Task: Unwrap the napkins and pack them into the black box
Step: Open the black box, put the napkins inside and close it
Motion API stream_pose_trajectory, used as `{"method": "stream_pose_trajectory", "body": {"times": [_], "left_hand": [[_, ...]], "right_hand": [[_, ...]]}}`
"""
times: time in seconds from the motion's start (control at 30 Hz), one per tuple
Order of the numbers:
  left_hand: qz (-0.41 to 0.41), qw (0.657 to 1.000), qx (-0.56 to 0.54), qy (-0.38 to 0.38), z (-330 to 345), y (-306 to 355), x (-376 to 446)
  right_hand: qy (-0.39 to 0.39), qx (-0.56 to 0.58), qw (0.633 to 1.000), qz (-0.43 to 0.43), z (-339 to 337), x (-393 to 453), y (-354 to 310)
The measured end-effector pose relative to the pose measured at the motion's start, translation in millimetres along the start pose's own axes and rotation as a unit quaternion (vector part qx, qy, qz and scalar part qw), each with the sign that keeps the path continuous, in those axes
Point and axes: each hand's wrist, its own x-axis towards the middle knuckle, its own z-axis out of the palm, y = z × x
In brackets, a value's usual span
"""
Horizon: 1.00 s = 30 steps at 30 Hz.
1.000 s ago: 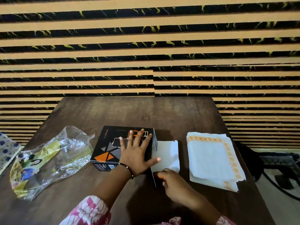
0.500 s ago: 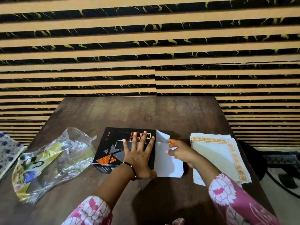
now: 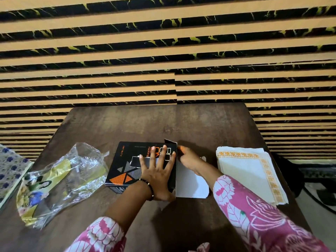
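The black box with orange triangles lies on its side in the middle of the brown table. My left hand presses flat on its top, fingers spread. Its white inner flap lies open on the table to the right. My right hand pinches the small far flap at the box's open right end. A stack of white napkins with orange embroidered borders rests to the right, untouched.
A crumpled clear plastic wrapper with a yellow printed label lies left of the box. A blue-flowered cloth or book sits at the far left edge. Dark cables lie on the floor on the right. A striped wall stands behind.
My right hand moved from the near side of the open end to the far corner and took hold of the small flap. The left hand stayed on the box.
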Motion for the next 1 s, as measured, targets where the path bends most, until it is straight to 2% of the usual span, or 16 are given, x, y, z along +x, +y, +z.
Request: {"method": "stream_pose_trajectory", "body": {"times": [0.03,0.1,0.17,0.27,0.5,0.6,0.67,0.77,0.83,0.9,0.93,1.0], "left_hand": [[-0.002,1.0,0.001,0.001,1,0,0],[-0.004,1.0,-0.003,0.008,3,0,2],[-0.003,1.0,-0.005,0.016,3,-1,2],[-0.006,1.0,-0.004,0.02,4,-2,2],[-0.004,1.0,-0.011,0.025,5,-1,1],[-0.006,0.999,-0.021,0.026,5,-1,0],[-0.007,0.998,-0.034,0.044,7,-3,1],[-0.006,0.996,-0.054,0.069,12,-6,2],[-0.016,0.993,-0.08,0.084,13,-5,3],[-0.048,0.983,-0.133,0.116,10,1,2],[-0.057,0.975,-0.161,0.141,7,9,4],[-0.043,0.959,-0.196,0.2,-3,27,5]], "right_hand": [[0.027,-0.082,0.996,-0.021,1,-1,6],[0.102,-0.261,0.959,-0.051,6,-8,29],[0.155,-0.329,0.93,-0.059,12,-20,49],[0.166,-0.382,0.908,-0.051,23,-36,67],[0.144,-0.389,0.909,-0.042,23,-38,71],[0.108,-0.377,0.919,-0.027,17,-40,63],[0.093,-0.333,0.937,-0.052,8,-50,53],[0.169,-0.214,0.957,-0.102,-9,-90,41],[0.255,-0.219,0.935,-0.115,-25,-119,47],[0.317,-0.257,0.909,-0.091,-43,-137,61],[0.313,-0.281,0.905,-0.062,-56,-144,69],[0.227,-0.342,0.912,0.009,-71,-149,91]]}}
